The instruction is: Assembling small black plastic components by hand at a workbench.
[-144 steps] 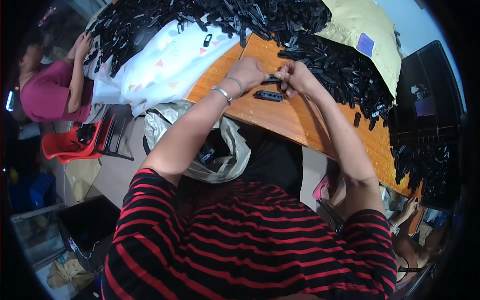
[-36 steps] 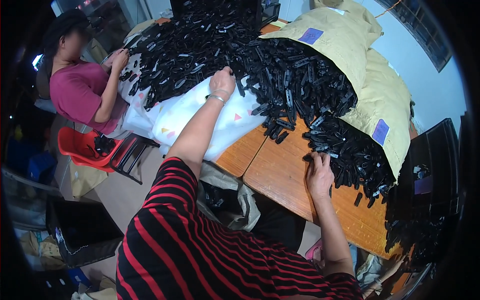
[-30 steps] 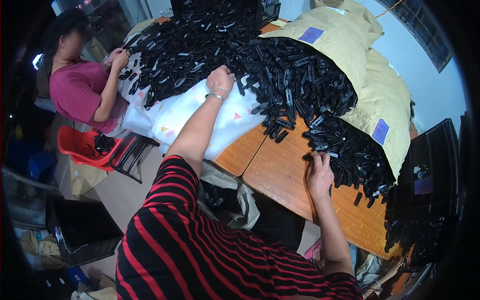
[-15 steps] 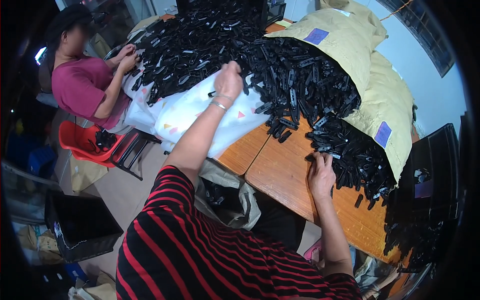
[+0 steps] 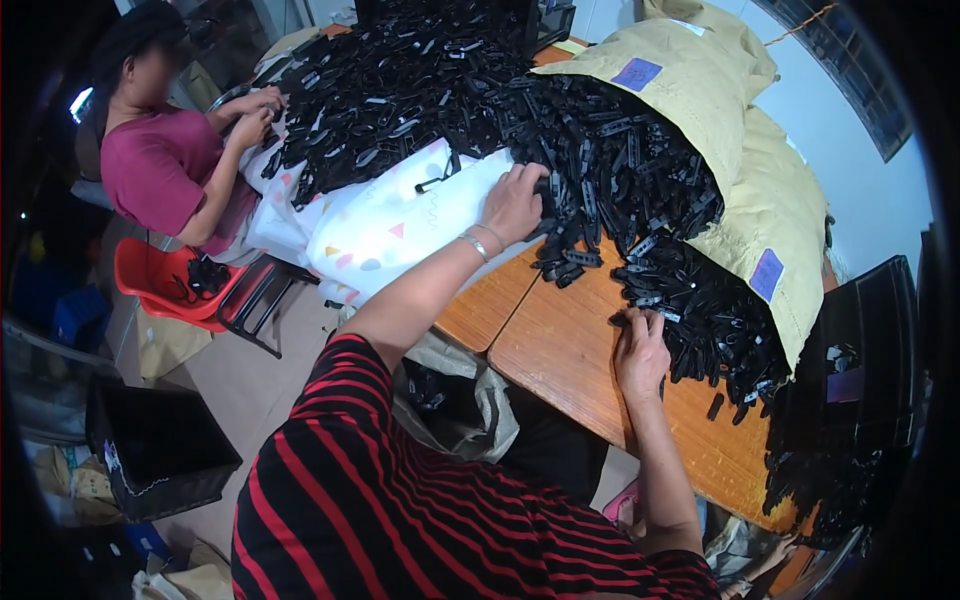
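Take the wooden desk (image 5: 560, 345) as reference. Note the left hand (image 5: 514, 205) above the left portion of the desk, reaching with bent fingers to the near edge of the large heap of black parts (image 5: 610, 150) along the desk's far side; cannot tell from this view any grip on a part. Note the right hand (image 5: 643, 362) low over the bare right portion of the desk, with fingers curled at the edge of the smaller heap of black parts (image 5: 715, 315); see a small black piece (image 5: 618, 320) just beside the fingertips, and cannot tell as gripped or merely touched. Observe the white sheet (image 5: 365, 240) with coloured triangles, draped over the left portion of the desk, and the single dark part (image 5: 430, 187) on top. Locate the upper yellow sack (image 5: 690, 55) and lower yellow sack (image 5: 775, 185) at the far right of the desk, each with a purple label. Locate the co-worker (image 5: 165, 180) in maroon and the red chair (image 5: 140, 275) left of the desk; below the near edge of the desk, the open pale sack (image 5: 503, 405).
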`<state>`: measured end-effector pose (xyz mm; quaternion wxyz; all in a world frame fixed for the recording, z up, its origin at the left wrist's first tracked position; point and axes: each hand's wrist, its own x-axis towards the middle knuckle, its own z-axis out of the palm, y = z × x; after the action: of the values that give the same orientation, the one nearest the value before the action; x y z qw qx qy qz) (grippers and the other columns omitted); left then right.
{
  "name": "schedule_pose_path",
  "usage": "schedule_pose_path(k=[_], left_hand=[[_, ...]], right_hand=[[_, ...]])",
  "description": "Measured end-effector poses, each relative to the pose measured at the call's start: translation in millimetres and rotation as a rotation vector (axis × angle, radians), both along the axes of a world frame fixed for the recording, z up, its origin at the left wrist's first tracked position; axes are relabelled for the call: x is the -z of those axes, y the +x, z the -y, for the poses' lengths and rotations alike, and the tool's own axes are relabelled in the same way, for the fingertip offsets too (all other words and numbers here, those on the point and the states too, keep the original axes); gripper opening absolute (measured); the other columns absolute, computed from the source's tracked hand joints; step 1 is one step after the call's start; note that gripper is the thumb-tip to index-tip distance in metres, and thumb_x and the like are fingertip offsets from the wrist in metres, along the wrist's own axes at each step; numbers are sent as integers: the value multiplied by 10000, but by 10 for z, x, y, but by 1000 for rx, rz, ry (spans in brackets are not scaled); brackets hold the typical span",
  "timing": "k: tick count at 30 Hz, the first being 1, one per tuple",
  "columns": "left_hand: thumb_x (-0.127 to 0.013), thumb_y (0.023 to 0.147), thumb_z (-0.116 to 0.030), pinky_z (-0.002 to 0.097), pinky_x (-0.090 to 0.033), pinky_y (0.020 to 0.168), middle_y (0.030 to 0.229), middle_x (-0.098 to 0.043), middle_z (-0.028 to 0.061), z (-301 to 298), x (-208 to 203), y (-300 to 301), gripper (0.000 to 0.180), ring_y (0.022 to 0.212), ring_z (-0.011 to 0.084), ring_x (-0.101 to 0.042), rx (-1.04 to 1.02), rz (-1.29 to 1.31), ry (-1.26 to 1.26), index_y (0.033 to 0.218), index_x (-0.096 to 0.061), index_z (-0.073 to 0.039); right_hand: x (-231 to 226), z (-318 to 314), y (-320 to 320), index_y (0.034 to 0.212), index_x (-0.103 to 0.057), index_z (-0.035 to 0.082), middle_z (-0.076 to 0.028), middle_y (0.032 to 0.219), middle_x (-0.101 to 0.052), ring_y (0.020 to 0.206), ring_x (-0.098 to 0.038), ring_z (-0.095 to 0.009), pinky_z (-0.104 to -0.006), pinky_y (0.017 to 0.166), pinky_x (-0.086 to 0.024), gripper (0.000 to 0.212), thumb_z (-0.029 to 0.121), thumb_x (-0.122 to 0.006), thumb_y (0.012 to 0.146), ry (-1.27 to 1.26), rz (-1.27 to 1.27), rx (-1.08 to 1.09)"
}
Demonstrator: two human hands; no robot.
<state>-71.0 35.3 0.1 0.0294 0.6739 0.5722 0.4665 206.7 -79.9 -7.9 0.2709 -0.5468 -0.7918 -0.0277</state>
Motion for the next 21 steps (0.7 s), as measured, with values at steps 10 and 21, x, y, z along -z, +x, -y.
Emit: schedule_pose_path(k=[10,21], left_hand=[[-498,810,-28,420,-505,795,1059,-584,181,-635,-88,-645,187,944,358,-610,-425,-112,-251,976,-584,-41],[-534,807,-44,414,-521,767,1035,-604,184,-788,-132,-697,229,923,337,-635,-503,-246,-359,1034,-566,-46]], right_hand=[[-25,-5,-46,1016,-604,97,-106,988,-554,763,-627,-314,-388,580,-519,230,5,-592,805,-10,10,-12],[-36,9,-36,1019,-604,100,-111,999,-550,782,-624,-318,-394,595,-519,253,-8,-591,791,-27,7,-11]])
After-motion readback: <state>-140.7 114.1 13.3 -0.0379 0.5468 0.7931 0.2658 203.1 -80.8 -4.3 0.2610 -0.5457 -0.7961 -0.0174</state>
